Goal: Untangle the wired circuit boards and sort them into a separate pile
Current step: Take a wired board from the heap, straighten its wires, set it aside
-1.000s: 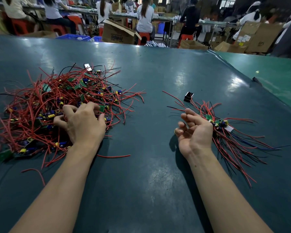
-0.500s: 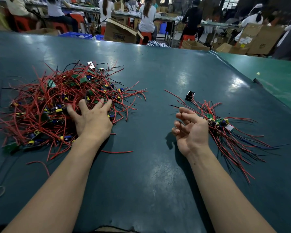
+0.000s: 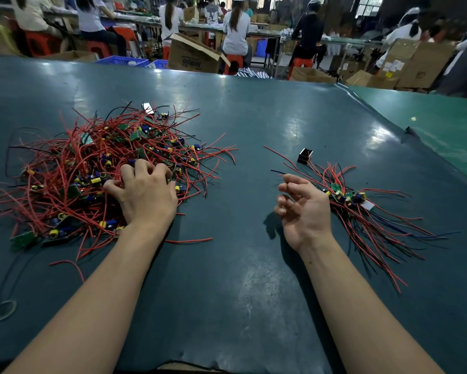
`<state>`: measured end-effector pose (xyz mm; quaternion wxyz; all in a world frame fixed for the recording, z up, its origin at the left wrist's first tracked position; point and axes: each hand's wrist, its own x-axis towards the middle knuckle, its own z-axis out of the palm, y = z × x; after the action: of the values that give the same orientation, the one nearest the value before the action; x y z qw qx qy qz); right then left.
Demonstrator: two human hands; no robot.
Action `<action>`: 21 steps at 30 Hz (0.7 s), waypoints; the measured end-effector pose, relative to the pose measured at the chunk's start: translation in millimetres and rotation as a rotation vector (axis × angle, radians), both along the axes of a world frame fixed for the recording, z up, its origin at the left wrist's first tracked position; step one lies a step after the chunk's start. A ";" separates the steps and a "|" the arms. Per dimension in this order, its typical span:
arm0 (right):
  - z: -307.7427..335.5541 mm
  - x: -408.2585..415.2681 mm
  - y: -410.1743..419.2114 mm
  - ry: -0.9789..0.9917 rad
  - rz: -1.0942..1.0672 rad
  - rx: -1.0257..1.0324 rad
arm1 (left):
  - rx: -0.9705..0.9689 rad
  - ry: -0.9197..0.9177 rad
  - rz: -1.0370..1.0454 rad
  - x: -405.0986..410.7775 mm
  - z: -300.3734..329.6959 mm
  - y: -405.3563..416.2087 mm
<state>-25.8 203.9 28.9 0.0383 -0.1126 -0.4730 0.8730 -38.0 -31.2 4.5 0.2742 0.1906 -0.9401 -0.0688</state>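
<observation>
A big tangled heap of small green circuit boards with red and black wires (image 3: 86, 168) lies on the left of the dark teal table (image 3: 240, 279). My left hand (image 3: 146, 195) lies palm down on the heap's near right side, its fingers curled into the wires and boards. To the right is a smaller sorted pile (image 3: 361, 211), its boards bunched together and its wires fanned toward the near right. My right hand (image 3: 305, 211) rests beside that pile's left edge, palm up with loosely curled fingers, holding nothing.
A small black component (image 3: 305, 156) sits just beyond the sorted pile. One loose red wire (image 3: 189, 241) lies near my left wrist and a rubber band (image 3: 3, 310) at the near left. A green mat (image 3: 429, 125) adjoins on the right. Seated people and cardboard boxes fill the background.
My left hand's fingers, spread flat half a second ago, have curled into the heap. My right hand has hardly moved.
</observation>
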 end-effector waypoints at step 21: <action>-3.8 -2.2 4.8 -0.018 0.023 -0.038 | 0.073 0.842 -0.207 31.8 18.1 6.7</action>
<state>-28.0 208.7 25.1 0.0221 -0.1156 -0.4580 0.8811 -6.2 -24.5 22.6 0.6184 0.0603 -0.7574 -0.2008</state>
